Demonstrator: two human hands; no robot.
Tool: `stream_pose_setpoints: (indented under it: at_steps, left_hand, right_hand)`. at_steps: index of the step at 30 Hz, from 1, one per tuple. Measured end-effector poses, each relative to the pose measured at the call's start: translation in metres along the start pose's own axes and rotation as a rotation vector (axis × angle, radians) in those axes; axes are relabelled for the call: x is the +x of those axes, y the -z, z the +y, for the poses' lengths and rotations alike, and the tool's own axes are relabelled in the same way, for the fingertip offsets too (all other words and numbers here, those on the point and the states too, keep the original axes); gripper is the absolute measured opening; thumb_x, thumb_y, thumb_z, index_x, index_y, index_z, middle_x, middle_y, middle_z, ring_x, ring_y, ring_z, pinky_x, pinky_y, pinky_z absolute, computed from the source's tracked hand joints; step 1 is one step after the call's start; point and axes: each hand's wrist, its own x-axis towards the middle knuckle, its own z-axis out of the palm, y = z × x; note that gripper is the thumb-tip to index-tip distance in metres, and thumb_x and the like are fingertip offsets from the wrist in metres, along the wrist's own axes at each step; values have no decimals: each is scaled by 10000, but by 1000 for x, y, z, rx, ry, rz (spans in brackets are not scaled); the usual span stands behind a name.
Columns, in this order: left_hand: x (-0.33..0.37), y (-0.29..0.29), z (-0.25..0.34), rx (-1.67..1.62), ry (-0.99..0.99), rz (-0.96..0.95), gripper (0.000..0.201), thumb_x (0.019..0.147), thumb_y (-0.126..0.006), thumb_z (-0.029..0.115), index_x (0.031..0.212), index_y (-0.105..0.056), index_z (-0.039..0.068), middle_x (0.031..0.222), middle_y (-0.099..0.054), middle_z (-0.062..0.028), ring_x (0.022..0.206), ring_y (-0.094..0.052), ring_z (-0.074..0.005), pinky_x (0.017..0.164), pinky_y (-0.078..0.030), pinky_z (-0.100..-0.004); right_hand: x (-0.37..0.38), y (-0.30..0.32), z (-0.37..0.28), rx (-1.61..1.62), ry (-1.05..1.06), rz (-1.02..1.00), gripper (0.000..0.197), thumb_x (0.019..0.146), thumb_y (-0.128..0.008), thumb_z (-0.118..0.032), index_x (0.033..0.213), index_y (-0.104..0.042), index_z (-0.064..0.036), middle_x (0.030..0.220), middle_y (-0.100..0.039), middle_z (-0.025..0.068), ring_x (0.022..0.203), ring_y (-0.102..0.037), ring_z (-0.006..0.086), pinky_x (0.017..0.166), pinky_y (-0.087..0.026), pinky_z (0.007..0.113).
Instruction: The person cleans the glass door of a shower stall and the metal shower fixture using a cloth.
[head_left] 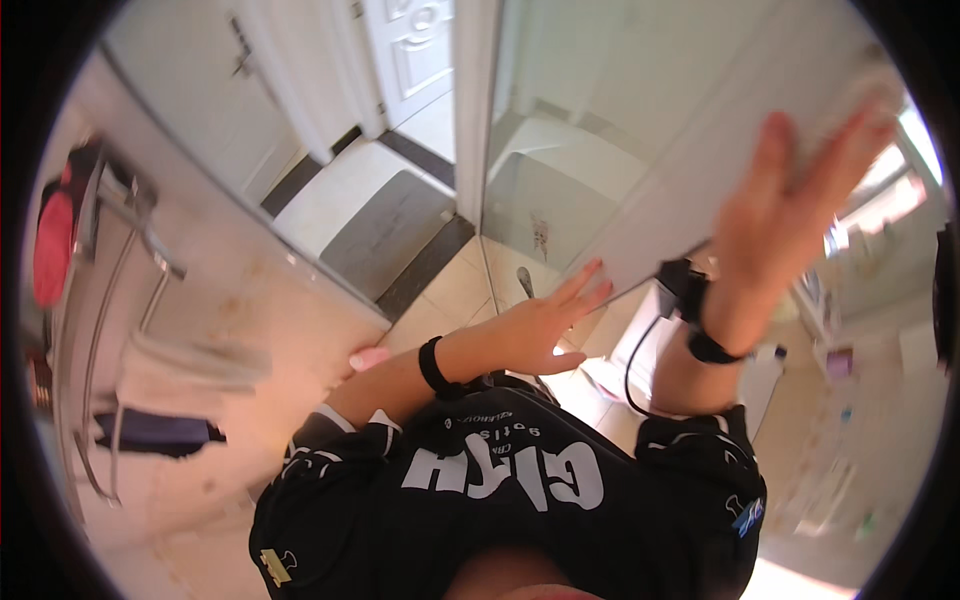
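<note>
My left hand is held low by the near edge of a clear glass panel, its fingers stretched out and apart; I see nothing in it. Whether its fingertips touch the panel I cannot tell. Higher up on the right, my right hand reaches along a pale band of the same panel with fingers extended. Its fingertips are blurred, beside a whitish smear I cannot make out. A black strap with a small device and a cable sits on my right wrist; a black band circles the left.
A metal rack on the left wall carries a pink item, a pale towel and a dark blue cloth. Past a dark doorsill lies a grey mat, near white doors. Blurred shelves stand at right.
</note>
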Motion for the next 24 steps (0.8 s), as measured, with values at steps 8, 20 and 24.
stream_pose_setpoints:
  at_steps: [8, 20, 24]
  left_hand:
    - [-28, -1, -14, -241, -58, -62, 736, 882, -690, 80, 1526, -334, 51, 1612, -229, -176, 1254, -578, -262, 875, -530, -325]
    - [-80, 21, -37, -453, 21, 57, 615, 909, -605, -37, 1478, -376, 8, 1580, -288, -145, 1197, -611, -262, 788, -514, -269]
    - [-92, 27, -40, -467, -22, 104, 593, 923, -650, 45, 1459, -399, 20, 1544, -326, -148, 1142, -631, -239, 796, -539, -286]
  right_hand:
    - [-221, 4, -10, 45, -302, -105, 620, 804, -599, 107, 1402, -491, -15, 1518, -290, 361, 1203, -489, 542, 985, -450, 524]
    - [-62, 15, -1, 3, -78, -36, 592, 820, -631, 10, 1392, -528, -99, 1502, -405, 250, 1086, -582, 400, 901, -502, 444]
    - [91, 40, -2, 9, 5, 72, 480, 947, -486, -141, 1406, -477, 2, 1524, -353, 278, 1374, -386, 437, 1115, -373, 421]
